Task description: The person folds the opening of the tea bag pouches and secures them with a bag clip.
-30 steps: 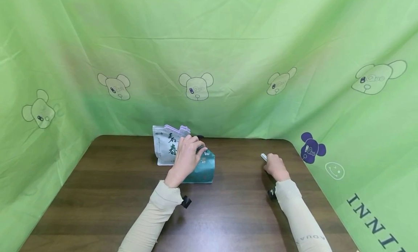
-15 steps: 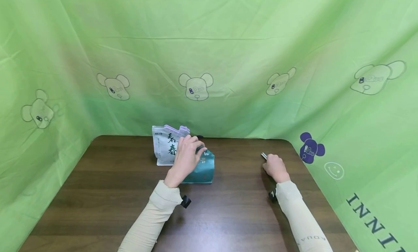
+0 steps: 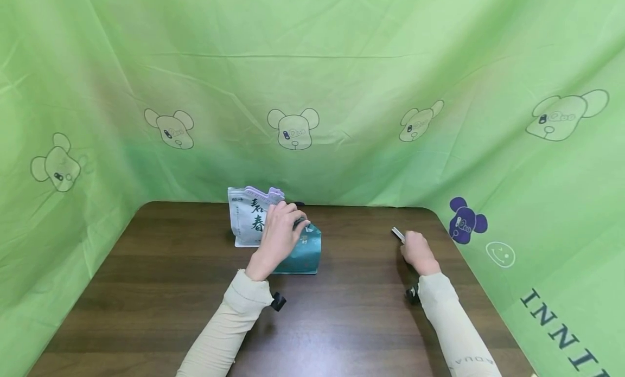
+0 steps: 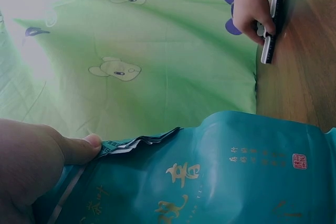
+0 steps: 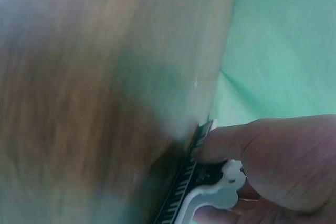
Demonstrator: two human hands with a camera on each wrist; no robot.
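My left hand (image 3: 278, 230) pinches the folded top edge of a teal tea bag (image 3: 305, 255), which stands on the table. In the left wrist view the thumb presses on the crumpled fold, and gold characters run down the teal bag's front. Over at the right side of the table, my right hand (image 3: 418, 251) grips a black-and-white bag clip (image 3: 397, 234) patterned like piano keys. The right wrist view shows the thumb along this clip (image 5: 209, 199), with its white scalloped handle by the fingers. Most of the teal bag's top is hidden behind my left hand in the head view.
Behind the teal bag stands a pale tea bag (image 3: 246, 219) with dark characters, a purple clip (image 3: 266, 195) along its top. A small dark thing (image 3: 299, 204) shows partly behind them. Green printed cloth (image 3: 342, 165) surrounds the brown wooden table (image 3: 161, 290).
My right hand has shifted slightly to the right and nearer to me, with the bag clip in it. The left hand and both tea bags have stayed in place.
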